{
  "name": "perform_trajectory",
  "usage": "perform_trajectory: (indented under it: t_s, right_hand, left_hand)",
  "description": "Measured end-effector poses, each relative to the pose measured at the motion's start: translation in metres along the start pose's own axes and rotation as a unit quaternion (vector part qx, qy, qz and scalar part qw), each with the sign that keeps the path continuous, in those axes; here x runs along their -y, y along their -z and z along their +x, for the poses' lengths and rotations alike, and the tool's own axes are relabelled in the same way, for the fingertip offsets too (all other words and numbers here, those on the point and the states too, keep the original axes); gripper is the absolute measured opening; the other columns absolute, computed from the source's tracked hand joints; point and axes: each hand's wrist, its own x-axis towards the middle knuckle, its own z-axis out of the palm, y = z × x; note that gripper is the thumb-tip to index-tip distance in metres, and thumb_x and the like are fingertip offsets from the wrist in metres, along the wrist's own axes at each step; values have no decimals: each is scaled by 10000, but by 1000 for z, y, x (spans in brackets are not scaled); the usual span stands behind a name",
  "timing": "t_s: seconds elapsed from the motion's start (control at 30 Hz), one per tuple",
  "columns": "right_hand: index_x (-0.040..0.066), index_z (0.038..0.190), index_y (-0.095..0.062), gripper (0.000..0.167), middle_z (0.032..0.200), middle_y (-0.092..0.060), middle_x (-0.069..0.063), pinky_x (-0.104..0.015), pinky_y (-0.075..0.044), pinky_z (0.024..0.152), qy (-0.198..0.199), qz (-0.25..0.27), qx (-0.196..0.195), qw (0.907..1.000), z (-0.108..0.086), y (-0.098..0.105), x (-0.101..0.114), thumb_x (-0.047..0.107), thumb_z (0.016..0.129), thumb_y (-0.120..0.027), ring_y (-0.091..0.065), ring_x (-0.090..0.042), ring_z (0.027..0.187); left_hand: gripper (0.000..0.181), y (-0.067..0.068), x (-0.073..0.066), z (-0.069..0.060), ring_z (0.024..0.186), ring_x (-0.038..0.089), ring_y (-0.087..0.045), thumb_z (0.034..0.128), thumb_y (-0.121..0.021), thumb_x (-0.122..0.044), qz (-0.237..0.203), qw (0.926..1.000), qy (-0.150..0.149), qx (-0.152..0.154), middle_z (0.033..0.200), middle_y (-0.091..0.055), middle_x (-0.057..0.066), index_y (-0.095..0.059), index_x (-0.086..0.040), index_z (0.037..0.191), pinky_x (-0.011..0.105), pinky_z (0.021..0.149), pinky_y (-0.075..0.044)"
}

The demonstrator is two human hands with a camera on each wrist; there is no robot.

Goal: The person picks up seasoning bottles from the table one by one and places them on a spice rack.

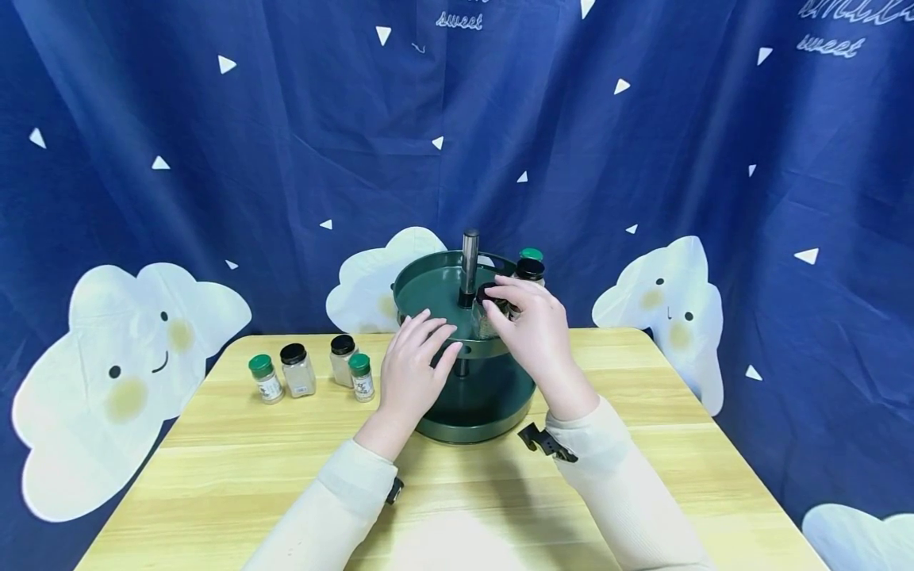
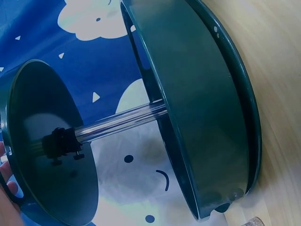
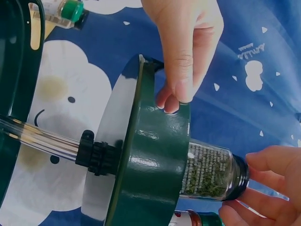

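A dark green two-tier round rack [image 1: 428, 289] stands on the table, a clear post through its middle. My left hand [image 1: 421, 361] grips the upper tray's rim at the handle slot; in the right wrist view its thumb [image 3: 181, 70] lies outside, with fingertips showing through the slot. My right hand [image 1: 535, 325] holds a glass spice jar of dried green herbs [image 3: 207, 169] by its black lid [image 3: 239, 178]. The jar stands upright in the upper tray, its base hidden behind the tray wall. Beside it are a black-lidded jar [image 1: 530, 270] and a green-lidded jar [image 1: 531, 254].
Left of the rack, several jars stand on the wooden table [image 1: 643, 444], among them a green-lidded shaker [image 1: 266, 381] and a black-lidded jar [image 1: 298, 373]. The lower tray [image 1: 471, 432] sits beneath the upper one. A blue curtain [image 1: 286, 159] hangs behind the table.
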Motion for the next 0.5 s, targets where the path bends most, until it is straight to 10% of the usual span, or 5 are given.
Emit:
perform_trajectory:
  t_s: [0.5]
  right_hand:
    - [70, 1025, -800, 159, 1173, -728, -72, -436, -560, 848, 174, 194, -281, 9993, -9, 6, -3, 123, 879, -765, -667, -273, 1091]
  left_hand:
    - [320, -1, 1, 0, 1348, 244, -502, 977, -648, -359, -24, 10000, -31, -15, 1255, -685, 46, -735, -151, 1204, 411, 1200, -288]
